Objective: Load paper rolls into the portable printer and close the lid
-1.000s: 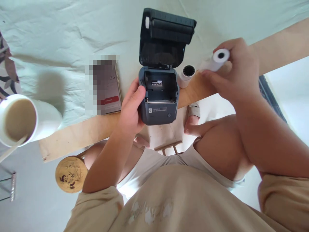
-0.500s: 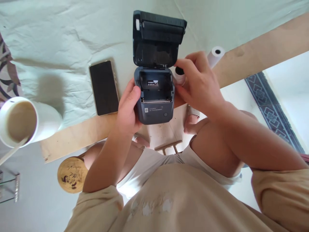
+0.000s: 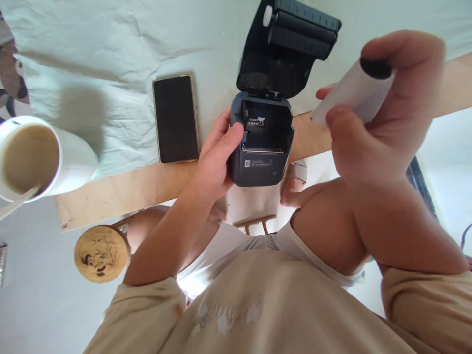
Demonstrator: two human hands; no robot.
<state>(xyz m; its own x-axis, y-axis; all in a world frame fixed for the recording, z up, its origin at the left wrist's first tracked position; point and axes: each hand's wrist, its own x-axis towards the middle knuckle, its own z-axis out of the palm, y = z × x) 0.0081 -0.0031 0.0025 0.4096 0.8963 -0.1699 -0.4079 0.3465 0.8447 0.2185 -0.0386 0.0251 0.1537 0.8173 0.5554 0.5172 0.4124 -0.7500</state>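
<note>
Paper roll (image 3: 350, 96) held above an opened label printer (image 3: 262, 142).
The lid is raised and the bay is empty; the roll, at 3 o'clock from the printer, is clamped in the right hand (image 3: 379, 128), while the printer body is clasped by the left hand (image 3: 214, 162) at the tabletop (image 3: 121, 189) edge.

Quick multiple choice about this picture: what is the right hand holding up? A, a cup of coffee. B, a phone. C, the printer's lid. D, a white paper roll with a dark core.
D: the right hand has its grip around a white paper roll with a dark end, raised beside the open label printer, which the left hand steadies; the phone and the cup lie untouched on the table.
</note>
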